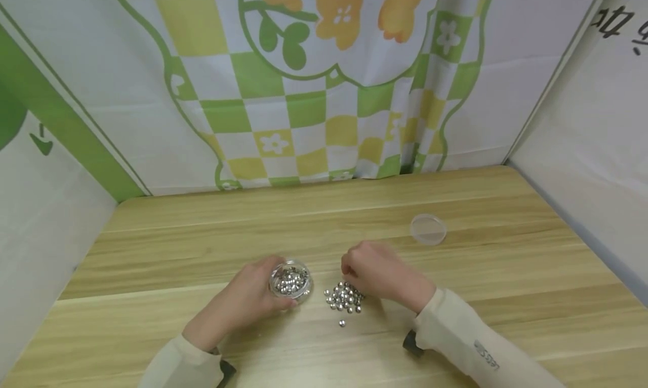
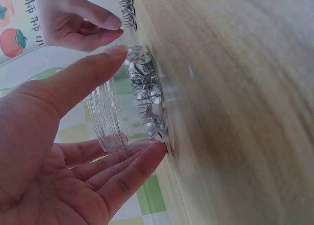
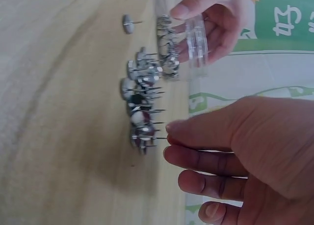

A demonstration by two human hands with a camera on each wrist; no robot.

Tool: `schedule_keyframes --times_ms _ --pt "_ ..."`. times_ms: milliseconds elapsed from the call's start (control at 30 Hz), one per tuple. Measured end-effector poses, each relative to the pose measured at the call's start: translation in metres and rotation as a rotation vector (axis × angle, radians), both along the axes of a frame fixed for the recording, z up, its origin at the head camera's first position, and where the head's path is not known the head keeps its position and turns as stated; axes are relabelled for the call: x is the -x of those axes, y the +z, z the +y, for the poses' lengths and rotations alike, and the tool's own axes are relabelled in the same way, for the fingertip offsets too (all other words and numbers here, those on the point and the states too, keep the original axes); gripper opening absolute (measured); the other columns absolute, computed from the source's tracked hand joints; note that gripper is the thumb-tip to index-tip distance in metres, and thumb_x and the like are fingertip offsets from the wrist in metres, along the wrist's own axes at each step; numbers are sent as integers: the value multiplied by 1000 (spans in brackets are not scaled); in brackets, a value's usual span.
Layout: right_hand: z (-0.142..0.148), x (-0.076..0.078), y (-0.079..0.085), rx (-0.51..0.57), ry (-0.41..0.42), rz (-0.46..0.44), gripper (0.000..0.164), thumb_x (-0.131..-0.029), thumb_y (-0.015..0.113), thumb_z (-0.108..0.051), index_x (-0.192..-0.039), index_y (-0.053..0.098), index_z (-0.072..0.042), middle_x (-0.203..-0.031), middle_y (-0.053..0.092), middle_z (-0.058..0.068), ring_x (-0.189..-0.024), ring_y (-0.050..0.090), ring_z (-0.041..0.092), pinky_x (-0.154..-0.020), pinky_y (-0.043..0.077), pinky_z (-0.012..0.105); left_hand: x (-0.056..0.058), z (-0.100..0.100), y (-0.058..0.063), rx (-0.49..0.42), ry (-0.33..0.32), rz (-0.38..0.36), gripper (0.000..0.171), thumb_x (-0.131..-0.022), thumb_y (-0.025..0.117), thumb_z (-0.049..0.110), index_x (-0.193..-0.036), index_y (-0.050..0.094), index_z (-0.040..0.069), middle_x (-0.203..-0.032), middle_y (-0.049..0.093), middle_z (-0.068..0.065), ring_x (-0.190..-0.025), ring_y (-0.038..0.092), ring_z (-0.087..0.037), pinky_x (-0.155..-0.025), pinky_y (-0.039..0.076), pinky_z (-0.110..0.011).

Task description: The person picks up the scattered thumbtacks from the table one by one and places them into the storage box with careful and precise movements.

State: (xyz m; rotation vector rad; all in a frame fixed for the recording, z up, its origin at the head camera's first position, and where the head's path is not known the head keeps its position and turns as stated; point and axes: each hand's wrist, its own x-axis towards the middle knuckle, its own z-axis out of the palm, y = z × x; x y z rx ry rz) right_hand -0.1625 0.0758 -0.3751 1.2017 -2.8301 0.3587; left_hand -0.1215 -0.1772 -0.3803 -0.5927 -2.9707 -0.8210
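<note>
My left hand (image 1: 247,295) holds a small round clear plastic jar (image 2: 110,119) between thumb and fingers. The jar stands on the table, partly filled with silver thumbtacks (image 2: 144,87). To its right lies a loose pile of silver thumbtacks (image 1: 344,298), many with their pins up. One single thumbtack (image 1: 342,323) lies apart, nearer to me. My right hand (image 1: 377,271) is at the pile's far right edge. In the right wrist view its thumb and forefinger nearly meet at a pin's tip; whether they pinch it I cannot tell. The other fingers are bent.
A round clear lid (image 1: 428,229) lies farther back on the right of the wood-grain table (image 1: 202,225). A green, yellow and white checked flowered cloth (image 1: 309,107) hangs behind the table. Pale panels (image 1: 592,152) stand at the sides.
</note>
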Motion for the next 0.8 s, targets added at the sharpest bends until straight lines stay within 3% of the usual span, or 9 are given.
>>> schedule_keyframes --times_ms 267,400,600,800 --pt "-2 0 -7 2 -26 -53 21 -80 69 -6 -62 64 -16 -58 61 -8 -50 50 5 -46 49 22 -1 0 0 8 7 -13 74 -58 90 29 -116 58 -6 -103 70 -19 -93 65 -33 -85 58 -52" --pt "-5 2 -6 15 -29 -27 21 -80 67 -5 -62 63 -16 -58 60 -7 -50 49 5 -44 47 22 0 0 0 13 10 -20 76 -59 90 30 -117 58 -5 -104 70 -20 -94 65 -34 -86 58 -53" --pt "-24 0 9 95 -36 -11 9 -89 66 -15 -81 70 -13 -76 69 -3 -63 59 8 -55 56 26 1 -1 0 7 2 -22 75 -59 90 29 -117 58 -5 -105 70 -19 -94 65 -32 -86 58 -52" --pt "-53 0 22 148 18 20 10 -91 66 -19 -91 72 -12 -88 73 -1 -75 64 11 -66 60 29 2 -1 -1 14 5 -26 74 -59 90 30 -117 58 -4 -103 70 -17 -93 65 -30 -84 58 -51"
